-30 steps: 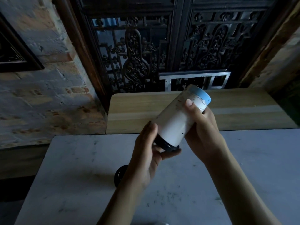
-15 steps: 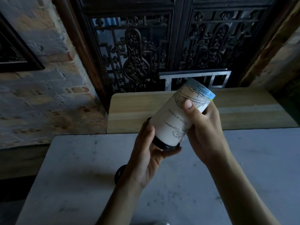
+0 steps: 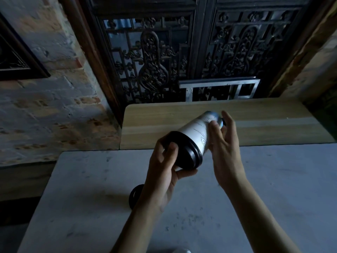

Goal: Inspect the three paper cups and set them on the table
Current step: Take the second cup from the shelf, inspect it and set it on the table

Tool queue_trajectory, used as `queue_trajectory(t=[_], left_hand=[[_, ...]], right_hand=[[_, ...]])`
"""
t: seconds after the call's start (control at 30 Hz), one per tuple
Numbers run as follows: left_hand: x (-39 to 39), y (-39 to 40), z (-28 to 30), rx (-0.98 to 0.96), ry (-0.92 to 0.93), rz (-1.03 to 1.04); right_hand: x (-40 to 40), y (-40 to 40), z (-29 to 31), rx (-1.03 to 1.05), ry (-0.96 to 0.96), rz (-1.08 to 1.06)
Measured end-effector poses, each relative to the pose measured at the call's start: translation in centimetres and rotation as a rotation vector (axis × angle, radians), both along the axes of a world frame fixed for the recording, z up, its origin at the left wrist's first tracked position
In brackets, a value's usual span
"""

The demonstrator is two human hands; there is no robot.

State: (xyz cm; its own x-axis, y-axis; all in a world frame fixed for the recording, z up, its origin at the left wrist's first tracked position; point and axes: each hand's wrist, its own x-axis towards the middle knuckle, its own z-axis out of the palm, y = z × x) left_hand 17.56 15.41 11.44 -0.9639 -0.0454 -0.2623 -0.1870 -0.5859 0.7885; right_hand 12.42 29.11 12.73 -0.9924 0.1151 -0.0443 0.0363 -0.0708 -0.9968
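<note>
A white paper cup (image 3: 196, 133) with a black lid and line drawings lies tilted in the air above the grey table (image 3: 273, 189), lid end toward me, base end pointing away and up. My left hand (image 3: 164, 172) grips the black lid end from below and the left. My right hand (image 3: 224, 143) rests against the cup's right side near the base, fingers spread. A second dark-lidded object (image 3: 134, 196) sits on the table, mostly hidden behind my left forearm.
A wooden bench top (image 3: 255, 125) runs along the table's far edge. Behind it stand carved dark doors (image 3: 182, 52) and a metal frame (image 3: 218, 88). A brick wall (image 3: 45, 106) is on the left. Something pale shows at the bottom edge (image 3: 180, 251).
The cup has tipped down so its lid end now faces me. My right hand loosened from a full grip to spread fingers beside the cup; my left hand shifted onto the lid.
</note>
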Motion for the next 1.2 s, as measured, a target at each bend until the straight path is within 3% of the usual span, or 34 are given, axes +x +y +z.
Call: queue_trajectory(t=[0.1,0.17,0.37,0.63,0.93,1.2], left_hand=[[0.2,0.5,-0.2,-0.099,-0.021,0.066],[0.4,0.9,-0.6,-0.168,-0.040,0.082],[1.2,1.9,-4.4,-0.319,-0.123,0.078],[3.5,3.3,-11.1,-0.260,-0.298,-0.007],[5.6,4.2,-17.1,-0.313,-0.456,-0.006],[6.0,4.2,-18.0,-0.358,-0.479,-0.036]], right_hand=[[0.3,0.3,-1.2,0.478,0.163,-0.001],[1.0,0.4,-1.9,0.569,0.220,0.062],[4.1,2.3,-6.6,0.306,-0.022,0.276],[6.8,3.4,-13.2,-0.007,-0.289,0.242],[8.6,3.3,-19.7,-0.014,-0.536,0.210],[8.9,3.9,-21.2,0.001,-0.577,0.233]])
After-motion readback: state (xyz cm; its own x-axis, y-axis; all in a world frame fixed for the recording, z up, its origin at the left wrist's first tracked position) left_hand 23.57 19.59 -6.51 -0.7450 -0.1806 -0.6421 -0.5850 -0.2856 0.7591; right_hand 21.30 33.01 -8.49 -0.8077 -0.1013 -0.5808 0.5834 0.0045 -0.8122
